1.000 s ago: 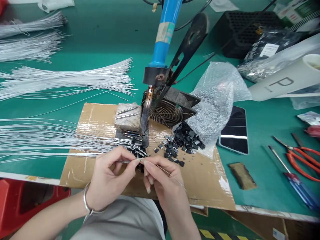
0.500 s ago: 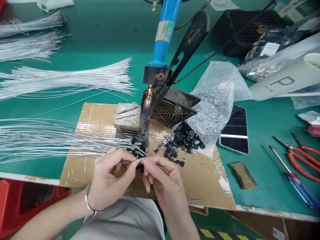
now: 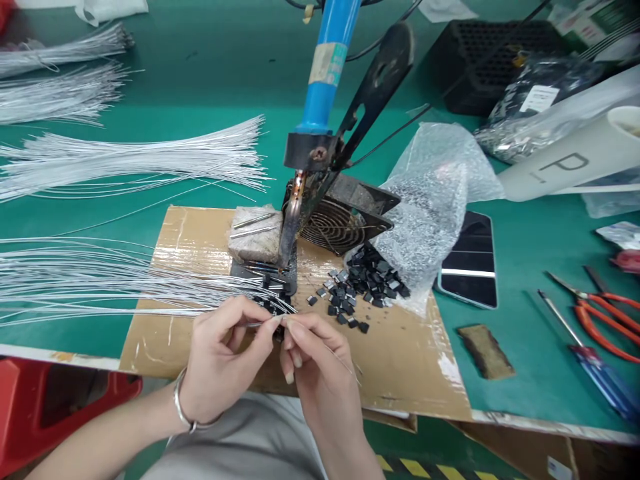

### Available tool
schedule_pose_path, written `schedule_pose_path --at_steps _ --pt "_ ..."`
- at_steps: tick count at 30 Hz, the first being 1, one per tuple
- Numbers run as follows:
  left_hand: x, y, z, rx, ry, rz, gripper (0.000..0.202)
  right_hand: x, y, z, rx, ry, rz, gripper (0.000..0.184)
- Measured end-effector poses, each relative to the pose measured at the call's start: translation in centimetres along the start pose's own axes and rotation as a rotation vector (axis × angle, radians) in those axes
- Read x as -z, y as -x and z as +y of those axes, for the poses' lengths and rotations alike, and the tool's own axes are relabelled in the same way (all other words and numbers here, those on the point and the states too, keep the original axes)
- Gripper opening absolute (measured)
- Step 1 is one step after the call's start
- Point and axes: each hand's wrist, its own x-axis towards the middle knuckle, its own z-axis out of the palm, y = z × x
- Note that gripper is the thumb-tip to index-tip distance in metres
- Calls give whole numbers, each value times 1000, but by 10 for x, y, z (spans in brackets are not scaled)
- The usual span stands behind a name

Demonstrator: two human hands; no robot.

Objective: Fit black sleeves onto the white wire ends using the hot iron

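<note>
My left hand [image 3: 223, 360] and my right hand [image 3: 317, 367] meet in a pinch over the near part of a cardboard sheet [image 3: 165, 313]. Between the fingertips of both runs a thin silver wire [image 3: 327, 347], which trails off to the right over my right hand. The left thumb and forefinger are pressed together on its left end. Just behind the fingertips lie small black parts on wire ends [image 3: 273, 303]. A blue-handled soldering iron [image 3: 320, 73] stands in a dark holder right behind them, tip pointing down.
Bundles of thin white wires [image 3: 125, 160] fan across the green table on the left. A pile of small black chips [image 3: 367, 280] spills from a bubble-wrap bag [image 3: 430, 193]. A phone [image 3: 470, 260], red-handled pliers [image 3: 605, 317] and a screwdriver [image 3: 595, 367] lie right.
My right hand has drawn slightly toward me and left, with the wire's trailing end shorter over it. My left hand holds its place.
</note>
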Motion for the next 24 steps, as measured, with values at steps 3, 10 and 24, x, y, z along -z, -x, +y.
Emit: schedule_pose_path --at_steps 3,10,24 --pt "-1 0 -1 52 56 -14 15 0 1 3 -4 -7 10 17" --pt "0 -5 -1 177 132 -19 13 4 3 3 58 81 -16 21" --pt "16 -11 -5 152 -6 -14 6 113 9 -51 790 1344 303 9"
